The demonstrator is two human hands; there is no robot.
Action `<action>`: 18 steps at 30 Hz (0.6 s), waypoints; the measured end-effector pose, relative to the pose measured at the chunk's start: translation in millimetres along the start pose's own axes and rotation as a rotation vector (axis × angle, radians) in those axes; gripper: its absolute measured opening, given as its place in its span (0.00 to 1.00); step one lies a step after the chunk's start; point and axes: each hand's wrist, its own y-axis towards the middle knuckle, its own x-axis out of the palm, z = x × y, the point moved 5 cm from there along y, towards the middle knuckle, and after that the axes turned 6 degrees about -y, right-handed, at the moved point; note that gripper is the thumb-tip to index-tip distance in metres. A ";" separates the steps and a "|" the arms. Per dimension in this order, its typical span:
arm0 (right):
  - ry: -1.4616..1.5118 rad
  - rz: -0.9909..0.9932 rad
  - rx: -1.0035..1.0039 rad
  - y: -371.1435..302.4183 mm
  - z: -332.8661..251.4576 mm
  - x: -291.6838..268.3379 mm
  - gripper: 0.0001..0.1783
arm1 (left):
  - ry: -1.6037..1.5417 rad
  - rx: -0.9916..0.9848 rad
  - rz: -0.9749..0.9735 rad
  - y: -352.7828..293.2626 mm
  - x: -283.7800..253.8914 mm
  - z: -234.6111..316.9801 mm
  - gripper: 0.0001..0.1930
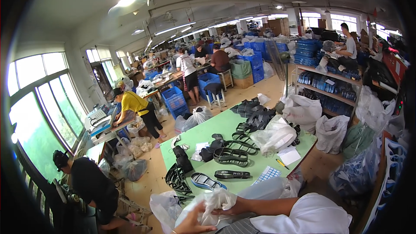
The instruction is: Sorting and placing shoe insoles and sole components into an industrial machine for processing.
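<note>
At the table's near edge I have a translucent white plastic bag [220, 198] bunched up in front of me. My right hand [236, 207] is closed on its gathered top, with the fingertips partly hidden in the folds. From the other side my left hand [193, 222] curls round the plastic, its thumb lying below. Just beyond the bag, a blue-and-grey shoe sole [208, 181] and black shoe soles [231, 157] lie on the green table [264, 199]. A dark sole piece with light marks [232, 174] rests between them.
On the table are a sheet of blue-and-white labels [267, 174], a yellow pen [282, 164], white paper [289, 155] and another plastic bag [274, 135]. Filled sacks [331, 134] and a shelf of blue items [327, 84] stand right. Other people work at the left and behind.
</note>
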 end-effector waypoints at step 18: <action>-0.353 -0.177 -0.098 -29.8 56.9 6.7 0.10 | -0.577 -0.310 0.543 10.2 -32.8 -25.0 0.26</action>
